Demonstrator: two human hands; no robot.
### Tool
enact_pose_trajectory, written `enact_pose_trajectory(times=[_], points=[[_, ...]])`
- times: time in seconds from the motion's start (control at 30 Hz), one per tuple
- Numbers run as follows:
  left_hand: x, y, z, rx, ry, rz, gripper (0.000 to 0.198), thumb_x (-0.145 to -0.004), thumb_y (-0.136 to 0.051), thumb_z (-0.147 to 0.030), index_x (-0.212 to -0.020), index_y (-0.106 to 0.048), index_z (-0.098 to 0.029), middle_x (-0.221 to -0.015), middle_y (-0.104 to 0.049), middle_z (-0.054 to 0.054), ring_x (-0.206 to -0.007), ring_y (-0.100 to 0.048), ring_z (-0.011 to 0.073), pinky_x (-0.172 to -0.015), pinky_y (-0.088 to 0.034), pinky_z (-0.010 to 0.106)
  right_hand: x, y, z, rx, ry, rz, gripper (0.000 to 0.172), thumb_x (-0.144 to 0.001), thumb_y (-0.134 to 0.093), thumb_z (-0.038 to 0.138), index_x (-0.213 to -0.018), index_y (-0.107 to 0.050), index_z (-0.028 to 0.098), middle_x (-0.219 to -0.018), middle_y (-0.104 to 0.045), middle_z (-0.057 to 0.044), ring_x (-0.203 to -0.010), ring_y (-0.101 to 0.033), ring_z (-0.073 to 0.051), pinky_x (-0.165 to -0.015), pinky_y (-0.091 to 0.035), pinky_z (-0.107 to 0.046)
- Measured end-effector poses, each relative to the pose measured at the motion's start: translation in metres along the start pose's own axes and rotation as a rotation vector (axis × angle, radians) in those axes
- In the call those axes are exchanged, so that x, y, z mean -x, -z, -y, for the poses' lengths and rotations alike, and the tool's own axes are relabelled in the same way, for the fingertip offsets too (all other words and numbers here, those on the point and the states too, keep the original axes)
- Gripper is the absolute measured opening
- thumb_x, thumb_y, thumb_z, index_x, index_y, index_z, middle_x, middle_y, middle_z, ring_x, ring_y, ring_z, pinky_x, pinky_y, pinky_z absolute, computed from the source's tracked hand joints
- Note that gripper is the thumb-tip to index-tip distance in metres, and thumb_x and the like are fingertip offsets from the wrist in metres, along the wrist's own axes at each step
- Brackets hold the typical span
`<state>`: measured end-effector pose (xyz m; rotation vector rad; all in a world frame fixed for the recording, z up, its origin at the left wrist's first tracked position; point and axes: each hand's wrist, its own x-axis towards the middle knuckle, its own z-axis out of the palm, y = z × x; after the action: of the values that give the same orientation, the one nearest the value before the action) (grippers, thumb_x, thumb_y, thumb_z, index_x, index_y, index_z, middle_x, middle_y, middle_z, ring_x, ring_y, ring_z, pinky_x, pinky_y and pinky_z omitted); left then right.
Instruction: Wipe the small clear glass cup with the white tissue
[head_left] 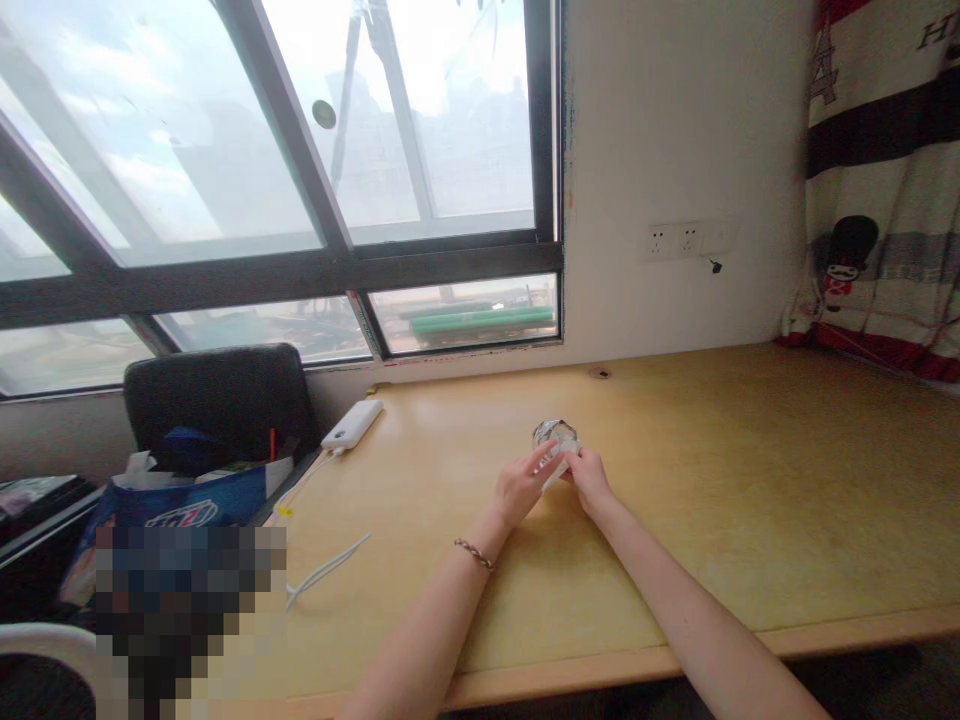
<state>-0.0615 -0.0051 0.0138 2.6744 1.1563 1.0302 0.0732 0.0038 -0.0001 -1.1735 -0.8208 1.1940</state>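
Over the middle of the wooden table (420,600), both hands meet at a small, shiny, silver-and-clear round thing (553,432) whose exact kind I cannot make out. Something white and thin, like paper or film, hangs at its lower side (553,472). My left hand (519,490), with a braided bracelet on the wrist, has its fingers bent against the thing from the left. From the right, my right hand (589,480) pinches it between thumb and fingers. Part of the thing is hidden behind the fingers.
A white power bank (352,425) with a cable lies near the table's left edge; a loose white cable end (330,566) is closer. Left of the table stand a black chair (217,395) and a blue bag (195,500). Wall sockets (675,239) and a curtain (885,200) are beyond.
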Motion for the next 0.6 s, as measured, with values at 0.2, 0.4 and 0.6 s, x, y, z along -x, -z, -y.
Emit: enact_pose_trajectory(times=[0.2,0.4,0.6], points=[[-0.006,-0.004,-0.002,0.237,0.108,-0.158,0.075,-0.062,-0.063,-0.017,-0.128,-0.028,-0.02,-0.133,-0.031,0.01,-0.114,-0.039,0.0234,-0.093,-0.036,0.037,-0.004,0.01,0.003,0.728,0.162,-0.163,0.03,-0.068,-0.048,0.036,-0.063,-0.063,0.011,-0.061,-0.064,-0.008,-0.06,-0.056,-0.017,-0.049,-0.036,-0.022],[-0.011,-0.002,0.001,0.781,0.206,-0.081,0.076,-0.053,-0.069,-0.013,-0.122,-0.038,-0.019,-0.118,-0.049,0.009,-0.109,-0.044,0.0234,-0.097,-0.03,0.037,-0.003,0.011,0.013,0.918,0.192,-0.13,0.031,-0.07,-0.047,0.034,-0.068,-0.066,0.01,-0.063,-0.064,-0.008,-0.059,-0.055,-0.015,-0.05,-0.033,-0.021],[-0.013,-0.006,0.008,1.155,0.409,-0.091,0.07,-0.05,-0.074,-0.017,-0.114,-0.046,-0.017,-0.113,-0.053,0.011,-0.101,-0.05,0.0225,-0.089,-0.036,0.035,-0.001,0.011,0.013,0.863,0.31,-0.097,0.031,-0.072,-0.045,0.035,-0.068,-0.065,0.011,-0.062,-0.064,-0.006,-0.057,-0.054,-0.013,-0.049,-0.031,-0.02]])
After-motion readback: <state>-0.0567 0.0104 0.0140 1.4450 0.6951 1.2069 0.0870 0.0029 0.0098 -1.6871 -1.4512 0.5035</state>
